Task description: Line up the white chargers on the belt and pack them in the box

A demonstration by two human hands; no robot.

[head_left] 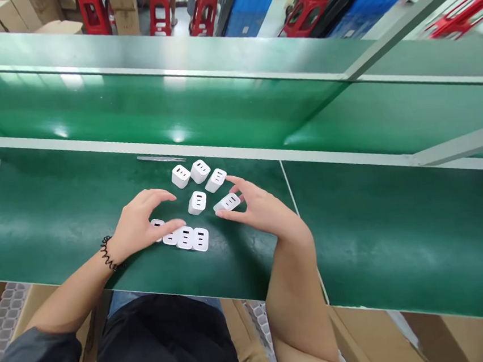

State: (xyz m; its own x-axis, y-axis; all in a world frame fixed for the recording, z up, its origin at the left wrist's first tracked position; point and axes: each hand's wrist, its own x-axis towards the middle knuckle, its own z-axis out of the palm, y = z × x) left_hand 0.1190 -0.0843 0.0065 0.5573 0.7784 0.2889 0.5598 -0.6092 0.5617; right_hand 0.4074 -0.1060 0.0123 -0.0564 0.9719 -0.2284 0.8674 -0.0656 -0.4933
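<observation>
The right hand [261, 208] pinches a tilted charger [227, 203] between thumb and forefinger, while the left hand [138, 225] arches with fingers spread wide, thumb touching a row of chargers [186, 238] near the green surface's [57, 221] front edge. A single charger [197, 202] sits between the hands; a cluster of three [200, 171] lies towards the back edge, near a thin metal strip [161, 158]

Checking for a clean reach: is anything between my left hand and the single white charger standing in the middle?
Nothing visible. Only bare green mat lies between the left hand and the middle charger.
</observation>
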